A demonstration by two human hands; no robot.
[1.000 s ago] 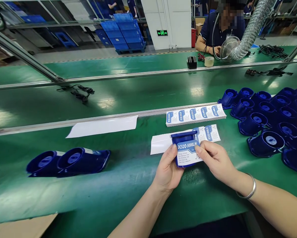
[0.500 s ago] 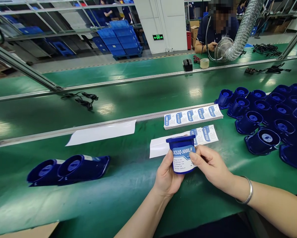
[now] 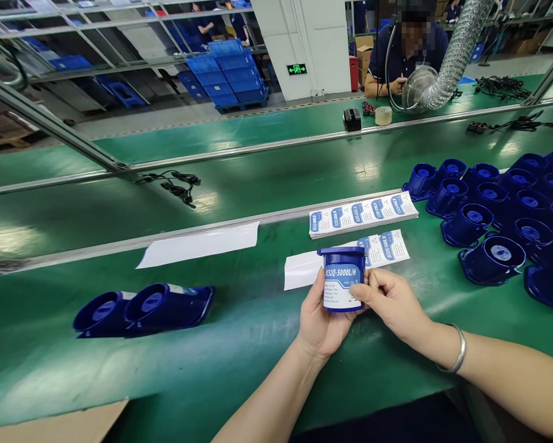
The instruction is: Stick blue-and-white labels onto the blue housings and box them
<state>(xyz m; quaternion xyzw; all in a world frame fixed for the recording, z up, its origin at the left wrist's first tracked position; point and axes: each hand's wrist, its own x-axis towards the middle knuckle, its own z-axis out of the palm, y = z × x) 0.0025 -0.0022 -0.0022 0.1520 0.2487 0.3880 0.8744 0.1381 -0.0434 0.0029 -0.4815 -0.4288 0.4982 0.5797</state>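
Note:
My left hand (image 3: 322,320) is wrapped round the lower left of a dark blue plastic housing (image 3: 344,252), which is held upright above the green table. A white and blue label (image 3: 339,286) reading "5000L/H" covers its front. My right hand (image 3: 389,298) grips the housing's right side, the thumb lying on the label. Just behind the housing lies a partly bare label sheet (image 3: 301,271), with a stack of label sheets (image 3: 363,214) farther back. Two blue housings (image 3: 170,311) lie to the left, labels partly visible on them.
Many blue housings (image 3: 500,253) crowd the right side. A blank white sheet (image 3: 200,245) lies by the metal rail (image 3: 280,216). Black cables (image 3: 177,186) lie beyond it. Cardboard (image 3: 64,424) shows at the lower left. A person (image 3: 408,55) sits across the table, beside a duct.
The housing has turned slightly and sits more upright, its label facing me more squarely. Both hands still hold it. The view has shifted slightly.

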